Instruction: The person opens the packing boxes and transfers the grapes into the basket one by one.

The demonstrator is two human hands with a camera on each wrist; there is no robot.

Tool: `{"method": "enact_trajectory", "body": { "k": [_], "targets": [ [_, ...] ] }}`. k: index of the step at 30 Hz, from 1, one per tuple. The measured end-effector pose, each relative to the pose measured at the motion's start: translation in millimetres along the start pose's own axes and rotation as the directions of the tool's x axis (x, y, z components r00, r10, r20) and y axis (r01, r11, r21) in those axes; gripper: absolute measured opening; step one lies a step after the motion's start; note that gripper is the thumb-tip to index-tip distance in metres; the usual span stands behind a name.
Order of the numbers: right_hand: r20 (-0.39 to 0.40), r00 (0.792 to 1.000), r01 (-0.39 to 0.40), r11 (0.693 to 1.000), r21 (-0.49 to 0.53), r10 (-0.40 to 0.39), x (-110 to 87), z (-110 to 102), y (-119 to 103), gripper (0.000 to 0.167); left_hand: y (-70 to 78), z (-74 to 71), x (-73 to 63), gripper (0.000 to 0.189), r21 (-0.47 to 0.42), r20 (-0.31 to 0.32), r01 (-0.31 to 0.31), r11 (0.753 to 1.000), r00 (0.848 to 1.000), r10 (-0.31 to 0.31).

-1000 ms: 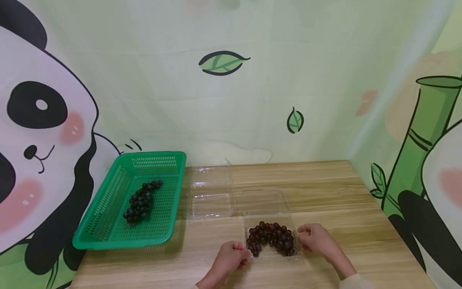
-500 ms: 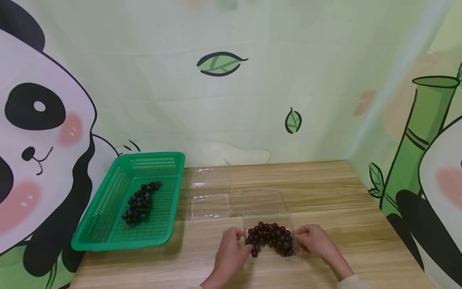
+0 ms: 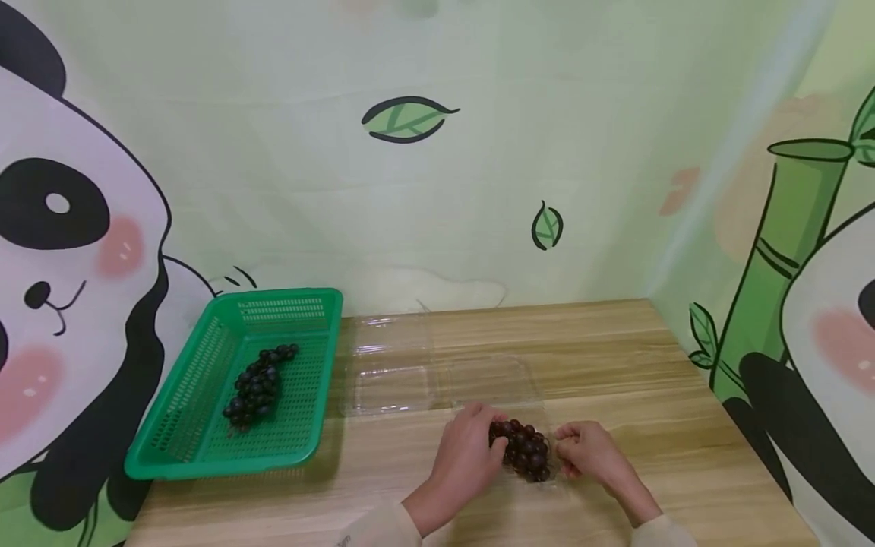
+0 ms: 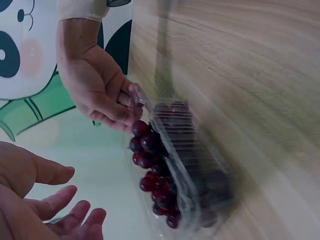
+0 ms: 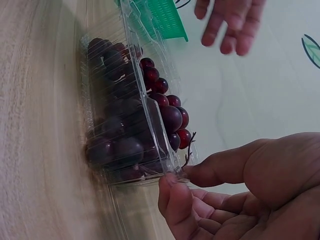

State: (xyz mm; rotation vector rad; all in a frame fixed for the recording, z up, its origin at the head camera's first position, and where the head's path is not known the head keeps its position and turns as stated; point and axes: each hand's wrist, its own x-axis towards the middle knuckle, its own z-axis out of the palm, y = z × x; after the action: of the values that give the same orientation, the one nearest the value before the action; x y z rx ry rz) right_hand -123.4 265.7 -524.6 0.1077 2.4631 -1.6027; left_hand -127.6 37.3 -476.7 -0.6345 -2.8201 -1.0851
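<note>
A clear plastic clamshell box (image 5: 145,95) sits on the table with a bunch of dark red grapes (image 3: 526,452) inside it. Its lid (image 3: 494,378) lies folded back, away from the person. My right hand (image 3: 591,453) pinches the box's rim at the right corner between thumb and fingers, beside a bit of stem (image 5: 191,149). My left hand (image 3: 468,452) hovers over the left part of the box and hides some grapes in the head view. In the left wrist view the left fingers (image 4: 62,197) are loosely extended, holding nothing and apart from the grapes.
A green plastic basket (image 3: 321,403) stands at the left with another bunch of dark grapes (image 3: 254,387) in it. Between basket and box lies a second clear clamshell (image 3: 393,387), opened flat. A printed curtain (image 3: 437,228) rises behind the wooden table (image 3: 601,342).
My left hand has let go of the box's left edge and moved up and right over the grapes. My right hand keeps its pinch on the rim. The head view has shifted slightly.
</note>
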Motion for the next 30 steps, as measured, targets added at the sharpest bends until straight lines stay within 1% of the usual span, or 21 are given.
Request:
{"method": "enact_trajectory", "body": {
  "k": [3,5,8,10,12,15,19,22,24,26,29,30],
  "targets": [
    [-0.004,1.0,0.005,1.0,0.0,-0.005,0.5,1,-1,0.027,6.9,3.2,7.6,0.023,0.048,0.036,-0.057,0.997,0.998,0.056],
    [-0.002,1.0,0.013,1.0,0.0,-0.013,1.2,2,-2,0.026,10.7,5.8,11.8,0.024,0.067,0.079,-0.087,0.994,0.994,0.082],
    [0.007,1.0,0.024,1.0,0.005,-0.025,2.0,2,-2,0.024,15.8,11.3,16.6,0.025,0.12,0.132,-0.137,0.983,0.984,0.121],
    [0.012,1.0,0.027,1.0,0.009,-0.027,2.4,1,-2,0.023,18.9,15.6,18.9,0.025,0.163,0.161,-0.177,0.971,0.975,0.151],
    [0.016,0.999,0.029,1.0,0.012,-0.029,2.5,1,-2,0.023,21.4,20.2,20.9,0.025,0.21,0.172,-0.217,0.953,0.968,0.183],
    [0.018,0.999,0.029,0.999,0.024,-0.029,2.3,2,-2,0.022,23.9,26.8,24.3,0.024,0.244,0.183,-0.254,0.936,0.96,0.212],
    [0.019,0.999,0.039,0.999,0.031,-0.04,1.8,1,-2,0.019,25.8,34.9,30.8,0.021,0.249,0.192,-0.266,0.931,0.956,0.222],
    [0.015,0.999,0.037,0.999,0.021,-0.038,0.7,1,-1,0.018,27.2,41.8,36.7,0.019,0.279,0.204,-0.282,0.918,0.951,0.231],
    [0.009,1.0,0.027,1.0,0.012,-0.027,-0.5,0,-2,0.016,28.2,47.3,40.1,0.014,0.334,0.23,-0.306,0.892,0.944,0.237],
    [0.005,1.0,0.022,1.0,0.006,-0.022,-1.3,0,-1,0.014,28.9,53.3,42.7,0.008,0.403,0.261,-0.327,0.855,0.936,0.235],
    [0.006,1.0,0.021,1.0,0.01,-0.021,-2.3,-2,-1,0.013,29.7,61.3,45.3,0.008,0.478,0.305,-0.339,0.81,0.929,0.21],
    [0.009,1.0,0.022,1.0,0.014,-0.022,-2.6,-2,-1,0.013,29.6,64.1,45.7,0.009,0.476,0.311,-0.324,0.818,0.932,0.189]
  ]
}}
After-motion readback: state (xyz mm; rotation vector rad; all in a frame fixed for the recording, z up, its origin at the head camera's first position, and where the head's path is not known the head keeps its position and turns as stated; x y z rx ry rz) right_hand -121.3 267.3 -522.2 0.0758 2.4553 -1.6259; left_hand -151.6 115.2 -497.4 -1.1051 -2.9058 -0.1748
